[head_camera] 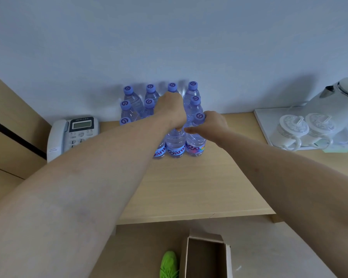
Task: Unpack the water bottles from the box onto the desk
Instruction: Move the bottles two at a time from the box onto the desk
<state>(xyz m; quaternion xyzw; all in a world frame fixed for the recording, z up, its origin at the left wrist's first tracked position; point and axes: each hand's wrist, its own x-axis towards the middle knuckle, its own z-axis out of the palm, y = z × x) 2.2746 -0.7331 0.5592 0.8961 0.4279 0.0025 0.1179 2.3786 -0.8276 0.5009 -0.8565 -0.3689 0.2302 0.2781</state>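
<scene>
Left hand (172, 111) grips top of front-row bottle (175, 144) on table (189, 187); right hand (211, 123) grips neighbouring bottle (196, 145) just beside. Open box (206, 255) on floor, below table.

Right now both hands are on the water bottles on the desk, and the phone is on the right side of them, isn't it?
Not quite. The head view shows the phone left of the water bottles; the kettle is right. Both hands, left and right, do hold bottles on the desk.
</scene>
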